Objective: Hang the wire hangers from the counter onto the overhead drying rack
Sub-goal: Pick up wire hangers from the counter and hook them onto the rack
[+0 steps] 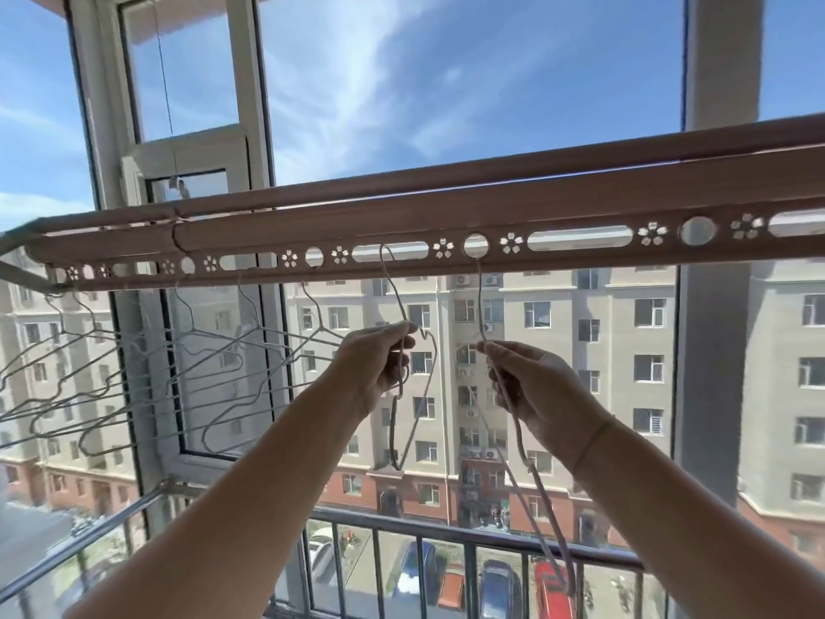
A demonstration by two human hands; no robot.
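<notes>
Head view: I see the drying rack [446, 234] spanning the window. Just below it, my left hand [379, 364] pinches a wire hanger [424, 395] hooked in a slot. My right hand [531, 386] grips a second hanger [480, 301], its hook in a round hole. Further hangers [178, 373] hang from the rack's left part.
</notes>
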